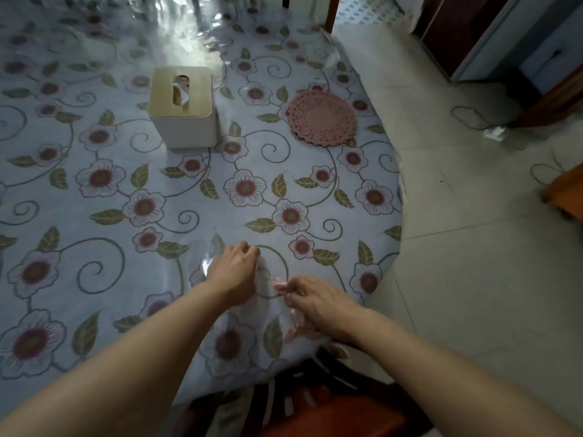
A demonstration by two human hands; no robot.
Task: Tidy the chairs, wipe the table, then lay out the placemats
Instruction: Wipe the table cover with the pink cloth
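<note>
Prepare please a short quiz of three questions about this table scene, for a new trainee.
1. True or false: the pink placemat lies to the right of the tissue box.
2. What does the right hand pinch? A) a small pink item B) a spoon C) the tissue box
3. Fill in: the floral tablecloth is covered by a clear ____ sheet.

Key: 1 true. 2 A; the left hand is curled beside it, its grip unclear. 3 plastic.

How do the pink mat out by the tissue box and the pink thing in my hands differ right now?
The round pink placemat lies flat, whole and untouched. The pink item is mostly hidden, pinched between left hand and right hand near the table's edge. Both look pink.
</note>
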